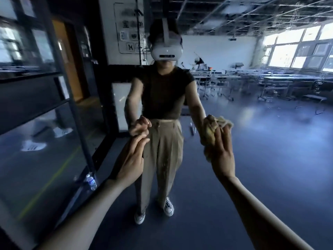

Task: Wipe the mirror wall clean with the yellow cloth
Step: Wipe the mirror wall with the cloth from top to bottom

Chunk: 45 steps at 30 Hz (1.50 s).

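Both hands reached forward to the mirror wall (pixel 273 145). The left hand (pixel 132 159) was held with its fingers together and nearly straight; the fingertips (pixel 142 138) touched the glass and met their own reflection. It held nothing. The right hand (pixel 222 156) lay with its fingers nearly straight over the yellow cloth (pixel 209 139) and pressed it flat against the mirror. The thumb was hidden, so a pinch on the cloth could not be confirmed.

Count: two hands, one cloth. The cloth was bunched into a crumpled wad between the right hand and the glass. Its long axis ran up and down in the view, from above the fingertips to a loose end beside the palm on the side facing the left hand.

The mirror showed one standing person in a white headset, a dark top, beige trousers and two white shoes, with rows of tables behind. One water bottle (pixel 91 181) stood on the floor at the foot of a dark-framed glass partition (pixel 59 56), to the left of the left hand.
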{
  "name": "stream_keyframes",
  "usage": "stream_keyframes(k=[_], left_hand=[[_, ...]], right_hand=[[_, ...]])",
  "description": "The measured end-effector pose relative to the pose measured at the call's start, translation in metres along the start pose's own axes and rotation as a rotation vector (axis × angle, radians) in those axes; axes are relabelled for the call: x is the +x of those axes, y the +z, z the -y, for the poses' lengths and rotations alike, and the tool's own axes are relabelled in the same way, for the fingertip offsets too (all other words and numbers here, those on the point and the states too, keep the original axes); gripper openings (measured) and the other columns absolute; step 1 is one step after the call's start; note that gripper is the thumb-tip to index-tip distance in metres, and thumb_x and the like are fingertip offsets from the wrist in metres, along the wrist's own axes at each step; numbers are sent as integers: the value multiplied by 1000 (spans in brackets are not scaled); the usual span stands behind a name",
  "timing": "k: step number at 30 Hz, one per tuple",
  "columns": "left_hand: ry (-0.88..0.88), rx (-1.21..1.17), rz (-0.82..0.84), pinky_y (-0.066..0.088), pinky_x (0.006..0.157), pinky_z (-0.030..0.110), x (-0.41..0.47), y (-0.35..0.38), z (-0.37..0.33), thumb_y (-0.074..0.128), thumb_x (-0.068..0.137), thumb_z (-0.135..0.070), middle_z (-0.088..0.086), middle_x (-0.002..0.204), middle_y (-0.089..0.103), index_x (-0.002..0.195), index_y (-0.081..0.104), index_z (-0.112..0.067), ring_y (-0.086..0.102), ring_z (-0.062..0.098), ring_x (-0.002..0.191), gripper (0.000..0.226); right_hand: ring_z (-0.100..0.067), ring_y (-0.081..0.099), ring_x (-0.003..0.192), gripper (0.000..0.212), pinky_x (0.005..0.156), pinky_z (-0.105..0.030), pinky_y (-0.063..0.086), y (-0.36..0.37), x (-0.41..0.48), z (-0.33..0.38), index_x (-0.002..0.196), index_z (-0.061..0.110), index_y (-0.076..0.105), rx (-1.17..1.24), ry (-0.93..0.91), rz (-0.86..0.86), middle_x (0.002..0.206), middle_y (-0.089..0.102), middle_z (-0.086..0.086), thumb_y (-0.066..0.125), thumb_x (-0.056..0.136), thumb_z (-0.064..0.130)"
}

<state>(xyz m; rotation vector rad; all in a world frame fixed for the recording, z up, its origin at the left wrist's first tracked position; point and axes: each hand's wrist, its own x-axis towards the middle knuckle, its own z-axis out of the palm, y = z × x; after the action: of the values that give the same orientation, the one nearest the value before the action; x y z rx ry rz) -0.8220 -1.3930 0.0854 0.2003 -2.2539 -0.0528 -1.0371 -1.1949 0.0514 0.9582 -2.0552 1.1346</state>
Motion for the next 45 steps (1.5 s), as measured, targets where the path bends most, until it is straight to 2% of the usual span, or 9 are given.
stream_keyframes(k=[6,13,19,22,27,32,35,39,45], left_hand=[[-78,41,57,13,111,13,-23,-4,10,46,66,11,13,127,49,118,54,0,40,23,120,54],[-183,49,71,23,108,18,-69,-29,42,60,62,22,10,134,43,125,48,-3,38,20,125,68],[-323,66,3,33,103,30,-103,-61,72,60,73,14,3,138,36,130,41,-10,38,20,128,65],[-353,83,-26,35,102,32,-120,-72,87,55,79,9,2,137,37,130,38,-14,39,19,127,58],[-388,130,-28,27,107,20,-137,-94,113,46,84,1,6,134,41,128,42,-8,40,20,125,44],[-410,69,-63,27,99,11,-128,-107,147,49,83,1,5,128,45,123,48,-8,42,15,119,41],[-637,-264,-122,32,91,8,-107,-114,165,51,90,4,0,120,54,123,51,-5,50,12,116,35],[-816,-911,-90,43,94,22,-76,-139,187,47,97,-12,-7,113,62,124,50,-15,57,7,108,28],[-809,-919,-114,47,72,20,-69,-189,241,56,89,-1,4,88,64,99,59,-5,60,11,80,11]], right_hand=[[-21,9,145,93,79,-46,51,49,-20,55,148,39,10,114,120,-29,158,-10,13,46,81,-14],[-23,4,144,73,114,-46,13,102,-22,141,147,24,20,124,-183,191,153,11,1,26,77,4],[-15,-11,145,100,114,-49,24,148,-18,182,149,24,20,129,-421,223,155,2,14,59,65,-15],[-15,-12,144,91,111,-53,28,165,-23,212,148,23,21,151,-436,244,155,5,12,43,68,-14],[-16,-2,143,76,116,-42,9,186,-23,251,145,14,35,124,-472,315,153,19,1,22,71,5],[-10,-14,140,64,109,-26,-20,196,-14,275,150,27,19,117,-552,512,153,-6,12,11,87,17],[-8,-10,144,58,119,-32,-2,203,-9,296,150,28,22,340,-470,617,159,2,6,24,95,9],[-1,25,138,60,112,-14,19,205,-15,341,142,12,41,624,-406,673,149,35,1,48,83,4],[-5,61,86,25,78,-31,50,229,-15,391,109,31,66,876,-129,717,94,69,10,64,84,29]])
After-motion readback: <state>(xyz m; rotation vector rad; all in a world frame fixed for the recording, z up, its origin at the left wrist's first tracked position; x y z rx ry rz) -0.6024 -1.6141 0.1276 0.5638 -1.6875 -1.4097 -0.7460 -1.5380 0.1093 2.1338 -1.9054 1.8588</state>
